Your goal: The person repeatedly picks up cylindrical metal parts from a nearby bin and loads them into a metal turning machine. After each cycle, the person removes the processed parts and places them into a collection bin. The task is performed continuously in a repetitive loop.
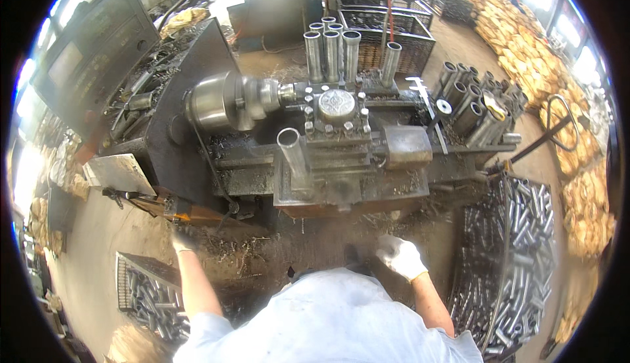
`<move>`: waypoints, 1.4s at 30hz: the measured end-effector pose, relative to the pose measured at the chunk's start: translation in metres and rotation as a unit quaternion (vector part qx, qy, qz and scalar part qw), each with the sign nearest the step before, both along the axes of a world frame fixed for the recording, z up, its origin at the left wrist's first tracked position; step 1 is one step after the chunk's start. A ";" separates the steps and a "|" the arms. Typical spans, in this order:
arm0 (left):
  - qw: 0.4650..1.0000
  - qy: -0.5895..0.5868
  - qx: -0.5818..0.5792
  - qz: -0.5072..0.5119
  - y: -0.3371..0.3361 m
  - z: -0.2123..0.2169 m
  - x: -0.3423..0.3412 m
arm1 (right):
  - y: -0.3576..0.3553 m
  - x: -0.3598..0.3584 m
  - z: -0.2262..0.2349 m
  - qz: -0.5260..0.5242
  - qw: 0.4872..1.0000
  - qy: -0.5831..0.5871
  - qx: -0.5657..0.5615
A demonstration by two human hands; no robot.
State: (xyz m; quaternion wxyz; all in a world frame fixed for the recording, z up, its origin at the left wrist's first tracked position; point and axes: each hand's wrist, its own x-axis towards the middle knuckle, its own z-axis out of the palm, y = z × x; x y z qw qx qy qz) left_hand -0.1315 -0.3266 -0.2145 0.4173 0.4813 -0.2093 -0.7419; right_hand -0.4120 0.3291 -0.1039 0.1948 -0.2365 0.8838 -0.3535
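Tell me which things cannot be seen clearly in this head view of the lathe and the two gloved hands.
- Left hand: small and dark against the chip-covered floor; whether it holds anything cannot be told.
- Right hand: motion-blurred white glove; its grip is unclear.
- Crate of tubes: partly hidden by the left forearm and shirt.
- Lathe chuck: its jaws face away, so any clamped piece is hidden.

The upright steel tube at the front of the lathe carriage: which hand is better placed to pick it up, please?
Probably the left hand. The steel tube stands left of the carriage's middle, and that hand is somewhat nearer; the right hand hangs further right, beside the crate of tubes. Both look empty.
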 end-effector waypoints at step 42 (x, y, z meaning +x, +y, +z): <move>0.794 -0.519 -0.105 -0.298 0.248 -0.013 -0.041 | -0.469 -0.347 0.125 0.415 0.889 0.068 0.182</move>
